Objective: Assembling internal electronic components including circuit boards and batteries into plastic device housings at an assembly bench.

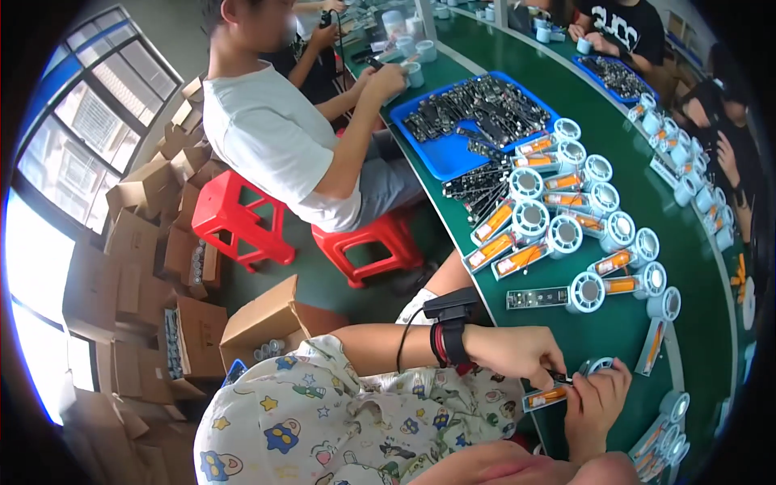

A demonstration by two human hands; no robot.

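Observation:
My left hand (517, 352), with a black strap on its wrist, is closed in a pinch on a small dark part (559, 377). That part sits over a light-blue housing (543, 398) with a round head and an open handle holding an orange cell. My right hand (598, 400) is closed round the housing near its head, and its fingertips meet the dark part. What exactly the dark part is cannot be made out. Just beyond my hands lies a similar housing (537, 299) with a circuit board in its handle.
Many like housings (529, 218) cover the green table (598, 327) ahead. A blue tray (449, 158) holds dark circuit boards, some spilling beside it. A person in white (267, 133) sits at left; others work opposite. Red stools (242, 214) and cardboard boxes (259, 323) stand at left.

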